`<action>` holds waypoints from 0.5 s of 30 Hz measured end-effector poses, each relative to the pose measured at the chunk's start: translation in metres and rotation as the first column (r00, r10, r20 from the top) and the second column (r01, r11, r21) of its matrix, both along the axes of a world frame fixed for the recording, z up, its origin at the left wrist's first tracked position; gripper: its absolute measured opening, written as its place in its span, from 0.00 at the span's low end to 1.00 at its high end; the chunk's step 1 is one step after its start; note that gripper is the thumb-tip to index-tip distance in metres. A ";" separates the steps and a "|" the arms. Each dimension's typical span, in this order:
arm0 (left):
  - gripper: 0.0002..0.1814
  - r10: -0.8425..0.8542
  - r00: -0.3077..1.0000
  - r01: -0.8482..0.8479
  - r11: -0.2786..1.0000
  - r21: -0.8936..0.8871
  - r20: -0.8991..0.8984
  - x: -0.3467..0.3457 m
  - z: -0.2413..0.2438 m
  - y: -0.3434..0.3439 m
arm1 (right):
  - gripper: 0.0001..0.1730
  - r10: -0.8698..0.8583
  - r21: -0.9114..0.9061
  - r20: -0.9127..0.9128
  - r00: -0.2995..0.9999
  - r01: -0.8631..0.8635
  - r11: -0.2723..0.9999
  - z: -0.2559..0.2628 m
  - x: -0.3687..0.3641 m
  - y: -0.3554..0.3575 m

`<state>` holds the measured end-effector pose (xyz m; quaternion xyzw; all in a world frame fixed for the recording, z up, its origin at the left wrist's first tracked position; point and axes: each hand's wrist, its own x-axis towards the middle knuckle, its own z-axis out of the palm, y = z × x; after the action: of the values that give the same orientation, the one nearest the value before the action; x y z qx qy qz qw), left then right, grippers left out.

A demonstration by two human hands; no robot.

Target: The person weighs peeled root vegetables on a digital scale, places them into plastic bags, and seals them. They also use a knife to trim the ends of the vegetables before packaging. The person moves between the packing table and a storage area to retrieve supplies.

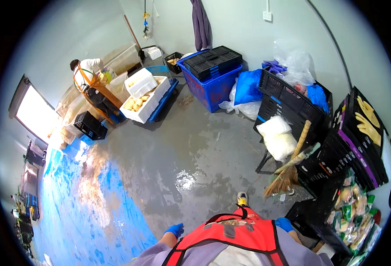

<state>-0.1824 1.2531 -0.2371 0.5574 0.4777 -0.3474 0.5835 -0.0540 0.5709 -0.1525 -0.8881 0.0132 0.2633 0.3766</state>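
Note:
My left hand (175,229), in a blue glove, hangs beside the red apron (228,232) above the wet floor. Nothing shows in it, and its fingers look loosely curled. On the other side my right hand (284,224), gloved in blue too, is close to the apron's edge. Its fingers are partly hidden, so I cannot see whether it holds anything. Near it stands a black plastic crate (301,209). Several bagged packs of produce (351,212) with green and clear wrapping lie to the right.
A straw broom (286,178) leans by stacked black crates (328,159). White bags (277,136) rest beside them. Farther off stand a blue tub (208,86) and a trolley (164,99) bearing foam boxes (142,109) of pale produce. A person (92,79) in an orange apron bends over containers at left.

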 end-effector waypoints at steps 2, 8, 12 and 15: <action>0.30 0.042 0.999 -0.042 0.999 0.019 -0.002 0.010 -0.001 0.000 | 0.15 0.256 -0.297 -0.072 0.964 -0.265 0.917 -0.017 0.034 -0.016; 0.15 0.369 0.926 -0.369 0.929 -0.019 0.084 0.112 0.092 -0.021 | 0.16 0.361 -0.180 -0.405 0.840 -0.460 0.869 -0.042 0.177 -0.039; 0.13 0.484 0.837 -0.516 0.854 0.073 0.256 0.156 0.143 -0.064 | 0.12 0.497 -0.207 -0.366 0.786 -0.590 0.781 -0.055 0.304 -0.026; 0.13 0.353 0.910 -0.380 0.920 0.096 0.216 0.151 0.140 -0.066 | 0.13 0.788 -0.426 0.166 0.593 -0.677 0.600 -0.055 0.423 0.020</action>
<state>-0.0310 1.1867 -0.0975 0.5273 0.5372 -0.1417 0.6428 0.3692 0.5913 -0.2074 -0.8909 -0.3810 0.2340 0.0800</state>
